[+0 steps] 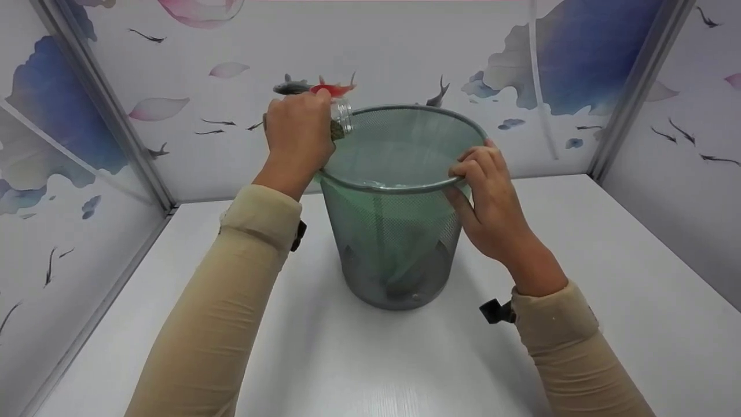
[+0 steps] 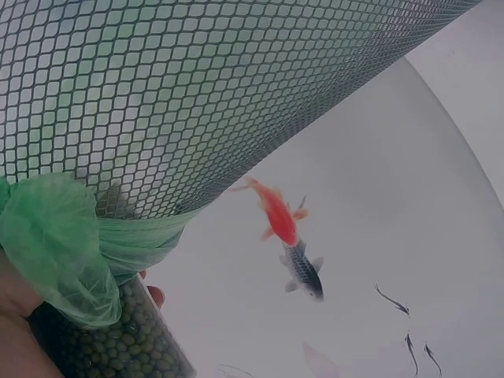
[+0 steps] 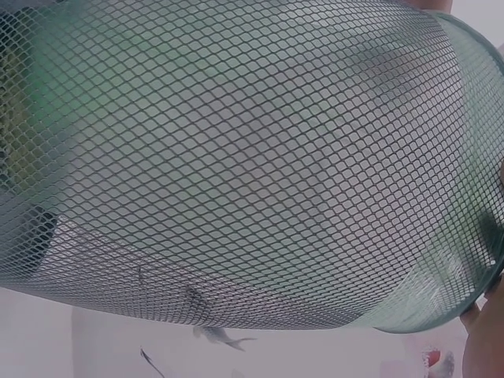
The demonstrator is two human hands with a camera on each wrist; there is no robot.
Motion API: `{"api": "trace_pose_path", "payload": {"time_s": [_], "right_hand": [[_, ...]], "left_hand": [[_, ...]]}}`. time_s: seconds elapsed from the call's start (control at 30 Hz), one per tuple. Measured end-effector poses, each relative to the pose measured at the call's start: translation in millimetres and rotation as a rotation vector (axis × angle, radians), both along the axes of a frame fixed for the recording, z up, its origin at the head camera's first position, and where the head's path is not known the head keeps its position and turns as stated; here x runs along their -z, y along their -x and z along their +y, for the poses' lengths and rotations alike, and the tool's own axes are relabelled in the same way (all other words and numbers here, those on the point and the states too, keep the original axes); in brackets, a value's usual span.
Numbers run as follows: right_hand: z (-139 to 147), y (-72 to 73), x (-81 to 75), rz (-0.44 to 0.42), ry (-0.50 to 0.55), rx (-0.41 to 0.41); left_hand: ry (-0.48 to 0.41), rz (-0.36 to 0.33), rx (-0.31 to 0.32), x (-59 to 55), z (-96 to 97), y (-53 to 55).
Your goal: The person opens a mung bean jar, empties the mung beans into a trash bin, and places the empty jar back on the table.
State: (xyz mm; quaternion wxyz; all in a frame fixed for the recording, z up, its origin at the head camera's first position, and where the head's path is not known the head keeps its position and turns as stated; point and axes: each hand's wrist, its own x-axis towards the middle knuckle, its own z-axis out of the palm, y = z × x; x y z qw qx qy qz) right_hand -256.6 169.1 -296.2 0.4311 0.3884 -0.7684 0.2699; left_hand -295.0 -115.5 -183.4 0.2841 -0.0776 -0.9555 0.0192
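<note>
In the head view, my left hand (image 1: 298, 130) grips a clear jar (image 1: 343, 110), lying on its side at the left of the bin's rim. The jar's ridged neck points right, over the opening. Small green beans (image 2: 130, 339) show through its wall in the left wrist view; most of the jar is hidden by the hand. My right hand (image 1: 489, 200) holds the right side of the rim of the grey mesh bin (image 1: 393, 189), fingers over the top and thumb outside. A green plastic bag (image 2: 55, 244) lines the bin and folds over its rim.
The bin stands upright on a white table (image 1: 359, 359). Behind it rises a white panel (image 1: 382, 52) printed with fish and petals, with further panels at both sides. Through the mesh, something dark (image 1: 402, 285) shows low in the bin; its kind is unclear.
</note>
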Motion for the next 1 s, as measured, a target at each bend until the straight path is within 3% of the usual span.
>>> {"api": "trace_pose_path", "payload": {"time_s": [1.0], "right_hand": [[-0.4,-1.8,0.0,-0.016,0.001,0.007]], "left_hand": [[0.047,0.029,0.045,1.9,1.1,0.0]]}}
